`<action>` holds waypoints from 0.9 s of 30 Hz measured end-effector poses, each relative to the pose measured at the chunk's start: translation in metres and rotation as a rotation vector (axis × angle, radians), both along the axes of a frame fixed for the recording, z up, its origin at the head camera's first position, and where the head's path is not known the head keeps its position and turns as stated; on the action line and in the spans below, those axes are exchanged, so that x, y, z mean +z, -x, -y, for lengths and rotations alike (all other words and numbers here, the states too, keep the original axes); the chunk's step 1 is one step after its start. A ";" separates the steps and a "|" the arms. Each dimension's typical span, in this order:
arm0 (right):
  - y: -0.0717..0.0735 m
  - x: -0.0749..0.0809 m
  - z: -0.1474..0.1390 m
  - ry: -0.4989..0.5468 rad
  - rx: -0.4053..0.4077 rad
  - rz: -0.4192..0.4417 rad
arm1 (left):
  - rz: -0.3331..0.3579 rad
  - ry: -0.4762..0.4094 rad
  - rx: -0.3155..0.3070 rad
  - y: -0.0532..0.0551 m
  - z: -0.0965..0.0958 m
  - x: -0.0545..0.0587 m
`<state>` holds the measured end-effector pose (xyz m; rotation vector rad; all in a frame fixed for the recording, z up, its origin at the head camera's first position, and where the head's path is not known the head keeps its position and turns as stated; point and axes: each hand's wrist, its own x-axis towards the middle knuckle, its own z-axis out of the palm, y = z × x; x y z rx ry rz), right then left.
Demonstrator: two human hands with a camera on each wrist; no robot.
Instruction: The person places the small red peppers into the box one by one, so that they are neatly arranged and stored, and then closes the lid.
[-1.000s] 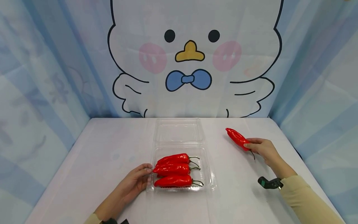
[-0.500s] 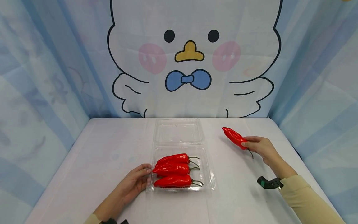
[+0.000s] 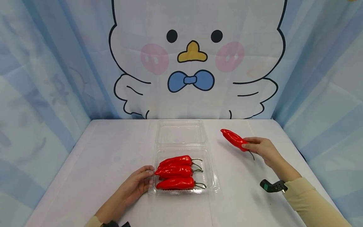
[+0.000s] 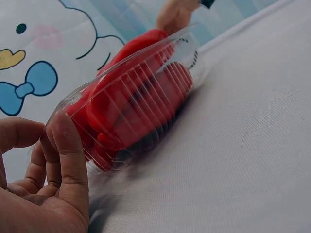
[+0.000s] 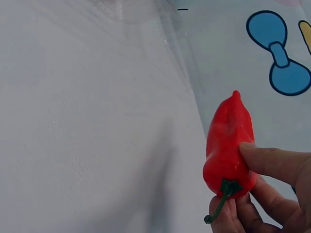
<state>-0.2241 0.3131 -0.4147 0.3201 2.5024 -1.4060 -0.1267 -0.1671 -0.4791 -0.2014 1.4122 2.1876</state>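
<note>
My right hand (image 3: 262, 150) pinches a glossy red chili pepper (image 3: 232, 138) near its stem end, raised over the table at the right. In the right wrist view the chili's green stem (image 5: 223, 201) hangs down past the thumb, and its tip points up. My left hand (image 3: 136, 184) pinches the left rim of a clear plastic clamshell box (image 3: 209, 164), thumb and finger meeting at the edge in the left wrist view. Several red chilies (image 3: 175, 183) lie side by side in the box, stems to the right, partly stacked over one another.
The box's clear lid (image 3: 181, 132) lies folded back toward the far table edge. A white cloth covers the table (image 3: 113, 145). Behind it hangs a backdrop (image 3: 195, 101) with a cartoon bird; blue curtains (image 3: 320, 110) flank both sides. A black wrist device (image 3: 272, 186) is on the right wrist.
My right hand has moved a little to the left with the chili pepper, bringing it nearer the box. The left hand and the box have stayed in place.
</note>
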 end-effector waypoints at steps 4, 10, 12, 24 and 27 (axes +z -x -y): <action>-0.001 0.002 0.005 -0.007 0.026 -0.006 | 0.000 -0.012 -0.009 0.000 0.001 0.001; -0.002 0.004 0.015 -0.019 0.056 -0.023 | 0.011 -0.008 -0.005 0.000 0.001 0.001; -0.002 0.005 0.019 -0.023 0.069 -0.030 | 0.013 -0.005 -0.001 0.000 0.001 0.001; -0.008 0.012 0.045 -0.018 0.148 -0.062 | 0.008 0.002 0.002 0.000 0.000 -0.001; -0.009 0.012 0.050 -0.007 0.175 -0.074 | 0.009 0.002 0.002 0.000 0.000 -0.001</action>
